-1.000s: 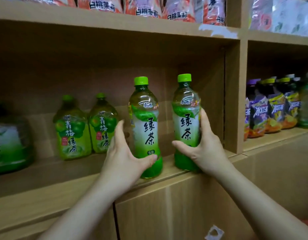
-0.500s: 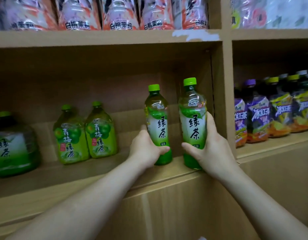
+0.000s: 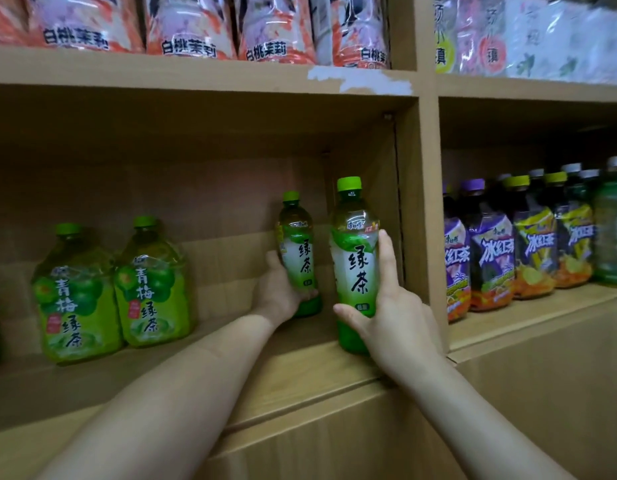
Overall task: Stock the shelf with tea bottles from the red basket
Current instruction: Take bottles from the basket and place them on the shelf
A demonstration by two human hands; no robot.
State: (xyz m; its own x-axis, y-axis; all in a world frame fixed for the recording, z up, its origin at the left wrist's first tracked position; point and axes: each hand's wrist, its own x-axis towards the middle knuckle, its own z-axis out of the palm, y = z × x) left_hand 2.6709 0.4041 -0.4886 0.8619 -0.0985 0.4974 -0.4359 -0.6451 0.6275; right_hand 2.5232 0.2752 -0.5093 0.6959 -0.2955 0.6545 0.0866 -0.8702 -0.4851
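Note:
Two slim green tea bottles with green caps stand upright in the wooden shelf bay [image 3: 203,368]. My left hand [image 3: 277,292] grips the lower body of the left tea bottle [image 3: 297,244], deep in the bay near the back wall. My right hand [image 3: 391,317] grips the right tea bottle [image 3: 352,258], which stands at the shelf's front edge close to the right divider. The red basket is out of view.
Two squat green plum tea bottles [image 3: 75,299] stand at the left of the same bay. A wooden divider [image 3: 428,220] walls the right side. Purple and yellow iced tea bottles [image 3: 490,251] fill the neighbouring bay. Pink peach tea packs [image 3: 189,26] line the shelf above.
My left hand has pushed its bottle from the front edge deep toward the back of the bay. My right hand and its bottle have stayed near the front by the divider.

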